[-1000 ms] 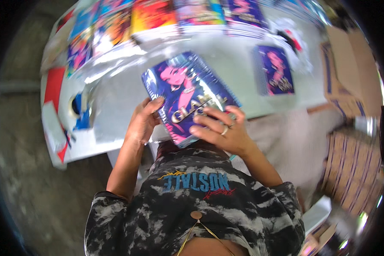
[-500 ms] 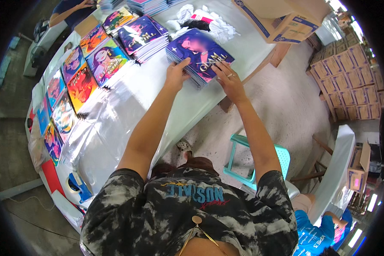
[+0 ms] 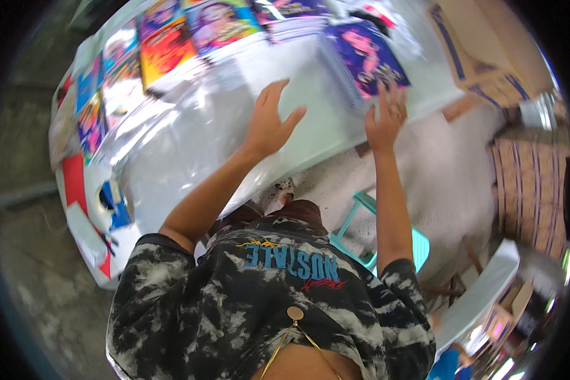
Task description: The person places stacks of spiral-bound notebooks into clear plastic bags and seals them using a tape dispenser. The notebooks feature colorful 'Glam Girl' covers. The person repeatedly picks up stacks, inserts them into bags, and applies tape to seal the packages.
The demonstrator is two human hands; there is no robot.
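A purple spiral notebook (image 3: 360, 52) with a pink figure on its cover lies near the table's far right part, seemingly on a small stack of the same kind. At its near edge is my right hand (image 3: 386, 120), fingers stretched over the lower cover; whether they press on it I cannot tell. My left hand (image 3: 269, 123) hangs above the plastic-covered table (image 3: 247, 177), left of that notebook, with fingers apart and nothing in them. Beyond it stand piles of bright notebooks, among them a red-and-yellow one (image 3: 166, 54) and a green-edged one (image 3: 218, 26).
An open cardboard box (image 3: 487, 50) stands at the far right, with crumpled white plastic beside the notebooks. On the left are a blue tape dispenser (image 3: 117, 206) and a red sheet (image 3: 74, 180). A turquoise stool (image 3: 419, 248) stands on the floor by my right arm. Stacked cartons (image 3: 531, 190) are farther right.
My left hand has let go of the purple notebook and moved away to its left, opening. My right hand stays at its near edge. The view has swung left, shifting the table's contents.
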